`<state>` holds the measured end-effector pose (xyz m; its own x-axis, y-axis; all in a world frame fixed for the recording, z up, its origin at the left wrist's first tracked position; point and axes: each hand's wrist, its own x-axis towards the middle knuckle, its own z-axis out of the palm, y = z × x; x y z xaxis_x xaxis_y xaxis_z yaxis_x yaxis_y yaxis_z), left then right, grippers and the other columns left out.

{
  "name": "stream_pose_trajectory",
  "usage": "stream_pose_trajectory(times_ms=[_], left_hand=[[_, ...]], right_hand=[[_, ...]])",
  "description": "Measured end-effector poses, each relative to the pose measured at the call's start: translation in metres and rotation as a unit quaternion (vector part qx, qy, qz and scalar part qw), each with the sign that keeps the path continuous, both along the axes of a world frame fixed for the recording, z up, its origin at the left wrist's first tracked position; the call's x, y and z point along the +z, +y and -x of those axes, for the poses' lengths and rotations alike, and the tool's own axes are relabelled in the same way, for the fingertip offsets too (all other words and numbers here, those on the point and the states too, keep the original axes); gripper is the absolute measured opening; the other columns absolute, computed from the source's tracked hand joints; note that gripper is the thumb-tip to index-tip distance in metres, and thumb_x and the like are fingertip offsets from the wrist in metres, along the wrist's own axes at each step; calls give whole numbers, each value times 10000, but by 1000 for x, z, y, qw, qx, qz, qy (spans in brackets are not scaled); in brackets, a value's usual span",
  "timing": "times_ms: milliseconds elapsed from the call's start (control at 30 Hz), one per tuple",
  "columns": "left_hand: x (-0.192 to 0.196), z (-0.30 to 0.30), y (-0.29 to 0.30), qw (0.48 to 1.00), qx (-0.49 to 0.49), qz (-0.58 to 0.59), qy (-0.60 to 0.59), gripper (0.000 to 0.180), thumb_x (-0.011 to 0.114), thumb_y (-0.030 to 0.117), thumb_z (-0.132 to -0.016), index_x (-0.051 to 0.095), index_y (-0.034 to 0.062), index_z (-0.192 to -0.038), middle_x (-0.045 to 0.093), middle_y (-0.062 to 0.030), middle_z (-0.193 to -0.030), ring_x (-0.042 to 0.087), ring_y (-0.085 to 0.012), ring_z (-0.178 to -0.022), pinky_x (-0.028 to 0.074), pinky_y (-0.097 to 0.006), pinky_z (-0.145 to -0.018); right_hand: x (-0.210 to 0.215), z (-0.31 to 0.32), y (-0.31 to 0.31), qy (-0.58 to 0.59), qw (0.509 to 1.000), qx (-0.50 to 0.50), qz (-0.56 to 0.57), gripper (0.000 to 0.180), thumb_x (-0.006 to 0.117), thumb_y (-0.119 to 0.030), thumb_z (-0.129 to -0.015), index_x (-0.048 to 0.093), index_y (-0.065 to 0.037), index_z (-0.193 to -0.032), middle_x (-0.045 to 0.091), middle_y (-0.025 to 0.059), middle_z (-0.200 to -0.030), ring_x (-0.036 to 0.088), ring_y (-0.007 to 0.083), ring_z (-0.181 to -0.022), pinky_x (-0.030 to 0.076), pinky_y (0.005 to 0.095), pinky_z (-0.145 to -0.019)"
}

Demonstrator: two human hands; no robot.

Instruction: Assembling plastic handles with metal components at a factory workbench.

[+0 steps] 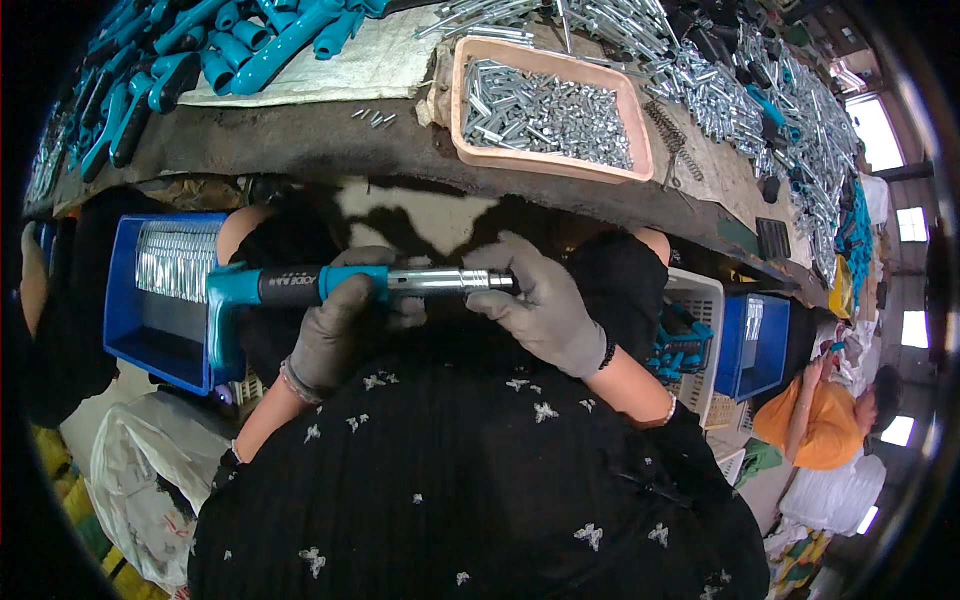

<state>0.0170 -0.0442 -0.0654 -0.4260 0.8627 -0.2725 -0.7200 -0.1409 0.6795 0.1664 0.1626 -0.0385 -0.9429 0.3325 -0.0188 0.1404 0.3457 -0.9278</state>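
A teal hand tool (285, 286) with a black sleeve and a shiny metal barrel (430, 280) lies level across my lap. Its bent teal end points left. Around the teal collar near the tool's middle, my left hand (340, 318), in a grey glove, is closed with the thumb on the near side. My gloved right hand (548, 308) pinches the narrow metal tip at the barrel's right end. Whether a small loose part sits between those right fingers is hidden.
Ahead on the bench stands a pink tray (553, 158) of small metal pins. Teal tool bodies (235, 60) pile up at far left, metal rods (700, 95) at right. Blue bins (160, 350) flank my legs. A person in an orange top (815, 425) sits at right.
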Motion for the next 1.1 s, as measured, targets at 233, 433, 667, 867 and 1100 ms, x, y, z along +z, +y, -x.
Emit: stream_pose_trajectory(times_ms=[233,433,667,867,1100], left_hand=[[4,1,0,1000,10,8,-11,516,678,360,-934,457,118,-1332,560,-193,-1365,655,-230,-1021,542,-445,-942],[3,4,1,1000,24,7,-5,504,679,374,-930,478,120,-1316,579,-174,-1325,623,-226,-1030,524,-447,-939],[0,4,-3,999,23,-20,-16,512,698,385,-911,493,110,-1291,606,-190,-1270,622,-241,-1015,520,-429,-924],[19,3,0,999,-14,-25,31,496,741,328,-883,501,83,-1241,641,-199,-1209,658,-258,-966,552,-407,-868],[28,12,19,964,-20,63,258,279,733,149,-898,582,57,-1114,692,-137,-1097,692,-217,-890,569,-323,-765]], right_hand=[[3,5,1,71,990,16,-121,225,714,-221,-878,674,-28,-986,688,141,-853,646,361,-886,451,387,-938],[1,3,-5,-222,949,-20,223,311,717,-358,-865,681,-50,-859,671,124,-810,628,327,-837,440,440,-935],[5,12,9,194,860,77,-466,380,813,-309,-734,658,-96,-1009,615,34,-884,587,269,-861,431,483,-963],[-25,7,9,126,976,114,-136,388,620,-410,-927,606,-92,-704,516,60,-579,541,261,-564,428,404,-573],[-24,15,17,-143,952,-27,270,668,424,-668,-986,635,-56,-822,606,70,-691,591,189,-651,488,342,-624]])
